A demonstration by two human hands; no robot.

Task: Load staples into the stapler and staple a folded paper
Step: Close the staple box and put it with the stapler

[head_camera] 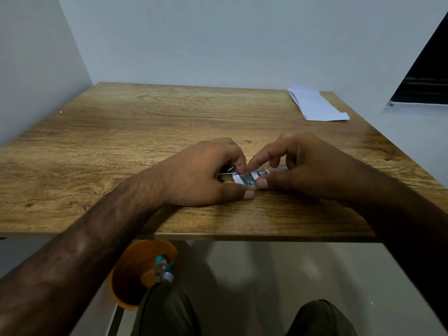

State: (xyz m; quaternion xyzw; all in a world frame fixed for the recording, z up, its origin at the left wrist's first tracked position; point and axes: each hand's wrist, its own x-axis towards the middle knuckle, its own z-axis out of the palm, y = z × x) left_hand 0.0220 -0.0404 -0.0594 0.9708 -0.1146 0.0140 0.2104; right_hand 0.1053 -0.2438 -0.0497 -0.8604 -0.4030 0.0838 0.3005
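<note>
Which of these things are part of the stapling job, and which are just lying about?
Part of the job:
small staple box held between both hands
metal stapler part under left hand
folded paper

Lying about:
orange bin under the table

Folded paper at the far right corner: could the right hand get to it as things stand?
Probably yes: bare table lies between the right hand and the folded paper, but that hand is pinching a small white box.
</note>
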